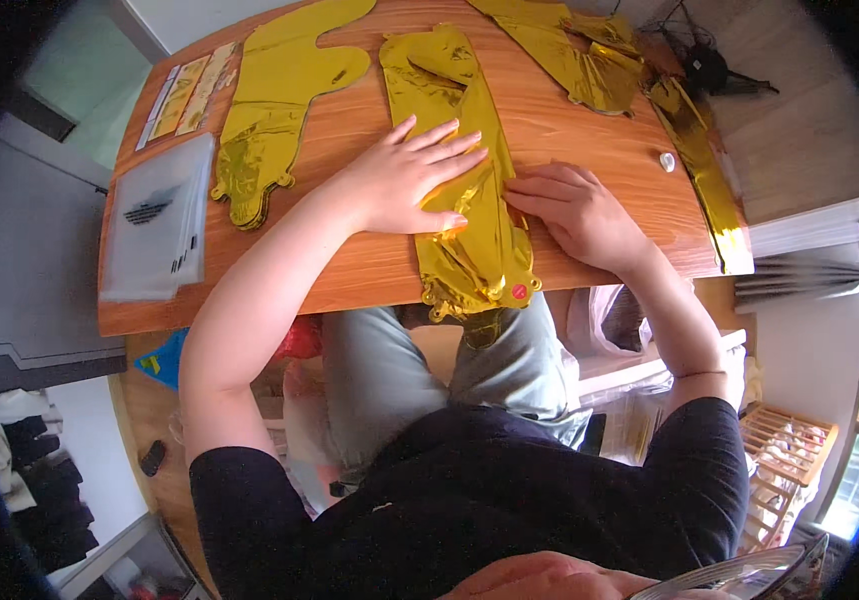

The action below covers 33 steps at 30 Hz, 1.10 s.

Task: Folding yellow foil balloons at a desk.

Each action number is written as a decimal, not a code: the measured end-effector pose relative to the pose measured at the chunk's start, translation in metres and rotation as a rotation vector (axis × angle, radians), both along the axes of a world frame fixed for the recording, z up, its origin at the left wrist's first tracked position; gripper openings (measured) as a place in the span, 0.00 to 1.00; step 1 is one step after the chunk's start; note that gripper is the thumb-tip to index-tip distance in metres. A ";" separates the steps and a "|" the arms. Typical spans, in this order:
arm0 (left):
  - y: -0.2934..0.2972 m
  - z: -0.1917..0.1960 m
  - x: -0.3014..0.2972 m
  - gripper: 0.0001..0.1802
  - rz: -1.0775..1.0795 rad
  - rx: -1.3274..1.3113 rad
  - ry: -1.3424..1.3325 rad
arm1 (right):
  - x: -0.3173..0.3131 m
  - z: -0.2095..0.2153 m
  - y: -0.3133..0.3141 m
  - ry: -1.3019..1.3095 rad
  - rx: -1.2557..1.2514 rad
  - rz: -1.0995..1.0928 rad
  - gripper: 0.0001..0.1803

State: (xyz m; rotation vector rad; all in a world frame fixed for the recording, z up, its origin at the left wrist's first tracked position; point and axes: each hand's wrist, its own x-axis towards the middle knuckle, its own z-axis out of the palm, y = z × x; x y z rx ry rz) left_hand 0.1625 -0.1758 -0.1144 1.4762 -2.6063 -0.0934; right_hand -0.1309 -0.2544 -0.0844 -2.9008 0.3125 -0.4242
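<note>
Left fingers [454, 147] spread across gold foil [486, 208] — partly hiding it.

1. Gold foil piece [471, 255] looks super glossy, kinda crinkly.
2. Counter [369, 275] looks like smooth wood, soft sheen.
3. Plastic sleeves [156, 257] look pretty slick tbh.
4. Black shirt [399, 510] is just matt cloth.

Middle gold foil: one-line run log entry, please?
Left hand: spread on middle foil | Right hand: at its right edge | Support: wooden table
</note>
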 end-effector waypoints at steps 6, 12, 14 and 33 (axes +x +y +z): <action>0.007 0.006 -0.004 0.49 -0.037 0.033 -0.043 | -0.015 0.004 0.012 0.030 0.003 0.052 0.28; 0.018 0.010 -0.009 0.50 -0.105 0.082 -0.037 | -0.031 0.011 0.035 0.039 0.066 0.137 0.36; 0.019 0.012 -0.012 0.49 -0.143 0.070 -0.072 | -0.035 0.007 0.041 0.051 0.074 0.144 0.39; 0.022 0.013 -0.006 0.54 -0.053 0.309 0.703 | -0.023 -0.020 0.069 0.025 -0.399 0.055 0.39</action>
